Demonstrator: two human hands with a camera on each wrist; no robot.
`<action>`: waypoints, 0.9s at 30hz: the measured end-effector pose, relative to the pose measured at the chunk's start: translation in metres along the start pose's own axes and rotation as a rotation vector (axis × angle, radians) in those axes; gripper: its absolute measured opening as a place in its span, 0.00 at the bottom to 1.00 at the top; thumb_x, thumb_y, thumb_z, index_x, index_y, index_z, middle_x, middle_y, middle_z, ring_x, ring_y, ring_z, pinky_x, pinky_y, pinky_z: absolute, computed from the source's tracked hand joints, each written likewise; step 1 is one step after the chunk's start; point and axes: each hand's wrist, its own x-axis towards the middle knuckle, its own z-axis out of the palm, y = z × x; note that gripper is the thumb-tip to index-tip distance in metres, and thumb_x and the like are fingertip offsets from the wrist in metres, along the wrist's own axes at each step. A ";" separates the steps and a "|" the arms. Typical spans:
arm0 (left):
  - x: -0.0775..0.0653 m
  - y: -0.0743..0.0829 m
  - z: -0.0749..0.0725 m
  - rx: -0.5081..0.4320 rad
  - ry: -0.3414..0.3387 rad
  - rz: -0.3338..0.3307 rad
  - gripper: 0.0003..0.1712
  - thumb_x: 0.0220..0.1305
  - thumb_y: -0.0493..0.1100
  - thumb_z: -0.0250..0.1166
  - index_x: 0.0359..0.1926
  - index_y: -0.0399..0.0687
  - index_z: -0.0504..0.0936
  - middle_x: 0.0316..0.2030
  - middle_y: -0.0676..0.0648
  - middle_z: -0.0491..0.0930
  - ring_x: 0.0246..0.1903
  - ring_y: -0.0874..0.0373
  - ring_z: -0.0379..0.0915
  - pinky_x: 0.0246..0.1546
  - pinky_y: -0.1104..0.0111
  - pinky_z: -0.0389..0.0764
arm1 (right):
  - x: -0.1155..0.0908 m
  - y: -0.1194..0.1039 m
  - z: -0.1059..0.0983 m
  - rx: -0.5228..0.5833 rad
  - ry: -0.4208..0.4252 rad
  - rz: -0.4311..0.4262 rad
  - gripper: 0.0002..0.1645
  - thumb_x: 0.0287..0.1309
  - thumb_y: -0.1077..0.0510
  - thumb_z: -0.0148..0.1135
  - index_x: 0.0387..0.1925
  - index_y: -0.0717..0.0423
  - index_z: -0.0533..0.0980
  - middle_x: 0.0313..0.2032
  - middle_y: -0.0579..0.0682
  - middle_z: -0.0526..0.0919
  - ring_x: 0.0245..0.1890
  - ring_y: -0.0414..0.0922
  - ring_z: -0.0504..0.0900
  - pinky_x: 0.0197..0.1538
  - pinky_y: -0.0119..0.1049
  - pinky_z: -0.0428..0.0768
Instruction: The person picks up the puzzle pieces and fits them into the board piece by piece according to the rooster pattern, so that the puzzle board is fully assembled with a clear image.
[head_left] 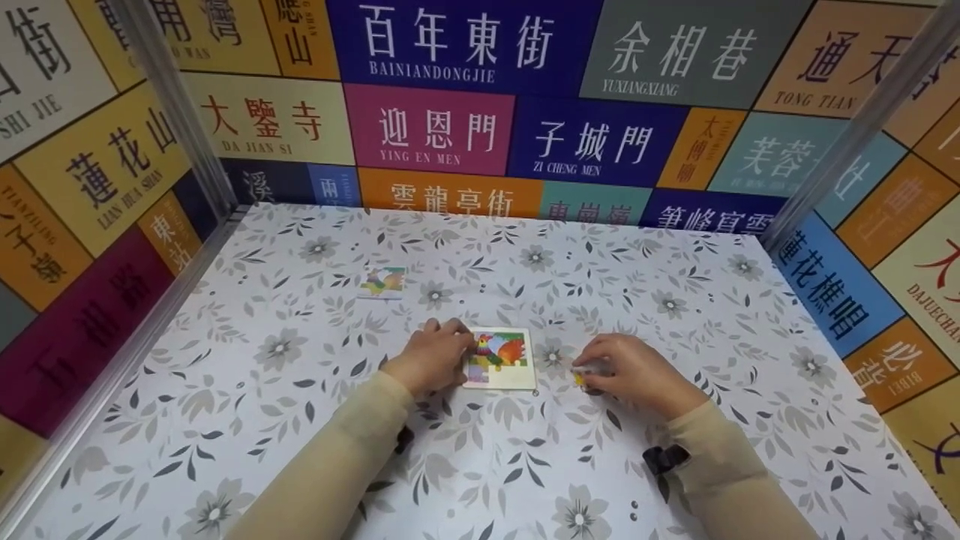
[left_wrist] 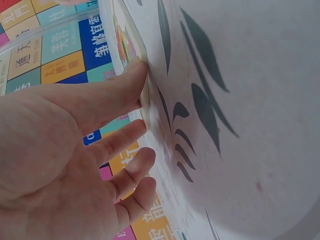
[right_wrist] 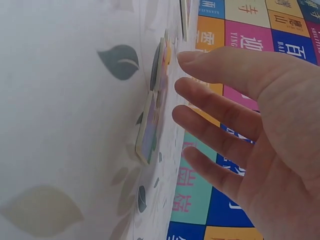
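A small jigsaw puzzle board [head_left: 534, 360] with a pale rim lies on the table, a colourful rooster picture partly filled in on it. My left hand [head_left: 435, 355] holds its left side; in the left wrist view the thumb [left_wrist: 134, 80] and forefinger lie against the board's edge [left_wrist: 144, 100]. To the right of the board, my right hand [head_left: 634, 371] hovers over loose puzzle pieces [head_left: 579, 379]. In the right wrist view those pieces, one of them a purplish puzzle piece [right_wrist: 148, 132], lie flat beside loosely bent fingers [right_wrist: 200, 92], with nothing visibly held.
A picture card [head_left: 382, 283] with a similar rooster lies farther back on the left. Under everything is a white floral tablecloth [head_left: 480, 450]. Panels with colourful Chinese place-name signs [head_left: 435, 135] enclose the table at the back and sides.
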 end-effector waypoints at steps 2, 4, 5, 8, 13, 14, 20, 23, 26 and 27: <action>0.000 0.000 0.000 0.001 0.002 0.002 0.28 0.62 0.42 0.73 0.64 0.56 0.81 0.69 0.49 0.70 0.65 0.45 0.65 0.68 0.50 0.68 | -0.002 0.001 -0.001 0.014 -0.011 0.019 0.11 0.57 0.58 0.76 0.43 0.50 0.89 0.41 0.44 0.88 0.45 0.45 0.84 0.56 0.49 0.81; 0.000 0.000 0.000 0.003 0.005 0.009 0.28 0.63 0.42 0.73 0.64 0.56 0.81 0.70 0.48 0.70 0.66 0.45 0.65 0.68 0.50 0.68 | -0.003 0.002 -0.003 0.018 -0.015 0.036 0.11 0.56 0.57 0.77 0.43 0.49 0.89 0.40 0.44 0.88 0.44 0.45 0.84 0.54 0.47 0.81; 0.000 0.001 0.000 0.003 0.005 0.011 0.28 0.63 0.42 0.73 0.64 0.56 0.81 0.70 0.48 0.70 0.66 0.45 0.64 0.68 0.50 0.68 | -0.004 0.002 -0.003 0.010 -0.013 0.043 0.12 0.55 0.57 0.77 0.42 0.49 0.89 0.40 0.43 0.88 0.43 0.45 0.84 0.53 0.46 0.81; -0.001 0.001 -0.001 -0.001 0.005 0.012 0.28 0.62 0.42 0.73 0.64 0.56 0.81 0.69 0.48 0.70 0.66 0.45 0.65 0.68 0.50 0.68 | -0.007 0.004 -0.004 -0.017 -0.010 0.043 0.12 0.53 0.57 0.79 0.41 0.48 0.89 0.39 0.43 0.88 0.42 0.45 0.84 0.51 0.45 0.80; -0.002 0.000 -0.002 0.012 0.016 0.030 0.27 0.62 0.43 0.74 0.62 0.54 0.81 0.68 0.47 0.72 0.63 0.43 0.66 0.66 0.49 0.70 | -0.006 0.005 -0.004 -0.038 -0.012 0.010 0.11 0.53 0.56 0.79 0.40 0.47 0.89 0.40 0.42 0.89 0.43 0.46 0.85 0.50 0.46 0.81; -0.002 0.000 -0.002 0.018 0.021 0.035 0.27 0.62 0.43 0.74 0.62 0.53 0.82 0.68 0.47 0.72 0.63 0.43 0.66 0.66 0.48 0.70 | -0.006 0.005 -0.005 -0.037 -0.011 0.005 0.11 0.53 0.56 0.79 0.40 0.47 0.89 0.40 0.42 0.89 0.43 0.46 0.85 0.50 0.46 0.81; -0.002 0.000 -0.003 0.030 0.029 0.034 0.26 0.61 0.41 0.74 0.62 0.52 0.82 0.67 0.46 0.72 0.63 0.42 0.66 0.66 0.47 0.70 | -0.004 0.003 -0.005 -0.017 -0.021 -0.004 0.11 0.53 0.57 0.79 0.40 0.47 0.90 0.39 0.42 0.89 0.42 0.45 0.86 0.51 0.46 0.82; -0.002 0.000 -0.001 0.024 0.020 0.030 0.27 0.62 0.41 0.73 0.62 0.53 0.82 0.68 0.47 0.72 0.63 0.43 0.66 0.66 0.47 0.69 | -0.004 0.004 -0.003 0.009 -0.027 0.000 0.12 0.53 0.57 0.79 0.41 0.47 0.90 0.39 0.43 0.89 0.43 0.46 0.86 0.52 0.47 0.82; -0.002 0.000 0.000 0.017 0.019 0.028 0.27 0.61 0.41 0.74 0.62 0.54 0.82 0.68 0.47 0.72 0.63 0.43 0.66 0.66 0.48 0.69 | -0.004 0.005 -0.002 0.020 -0.016 -0.003 0.13 0.52 0.59 0.79 0.41 0.47 0.89 0.39 0.44 0.89 0.43 0.46 0.86 0.53 0.48 0.82; -0.002 0.000 0.000 0.014 0.020 0.027 0.27 0.61 0.41 0.74 0.62 0.54 0.82 0.68 0.47 0.71 0.63 0.44 0.66 0.66 0.48 0.70 | -0.004 0.006 -0.001 0.019 -0.011 -0.007 0.12 0.52 0.59 0.79 0.41 0.48 0.89 0.39 0.44 0.89 0.42 0.46 0.86 0.53 0.48 0.83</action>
